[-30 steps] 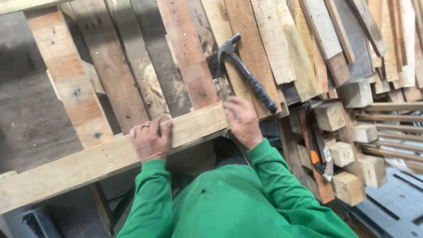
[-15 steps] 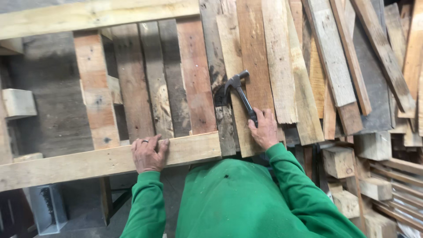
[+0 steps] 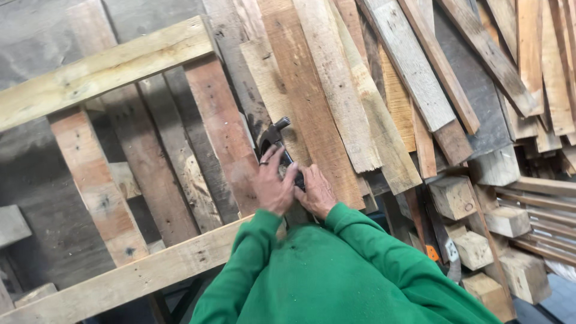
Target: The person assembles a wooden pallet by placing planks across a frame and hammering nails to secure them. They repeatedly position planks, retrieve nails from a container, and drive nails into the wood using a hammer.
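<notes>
L hand (image 3: pixel 274 187) left the pale crossbeam (image 3: pixel 129 279) | now both hands on hammer (image 3: pixel 277 141) | R hand (image 3: pixel 316 191) moved up handle

Weathered wooden planks (image 3: pixel 336 90) in grey, tan and reddish tones lean side by side and overlap across the whole background, hiding any wall behind them. At the right, short pale wooden blocks (image 3: pixel 474 216) lie heaped in a loose pile, with long thin wooden slats (image 3: pixel 543 204) stacked flat beside them. A strip of dark grey floor (image 3: pixel 558 300) shows in the lower right corner. The light is even and soft, with faint shadows between the boards.
</notes>
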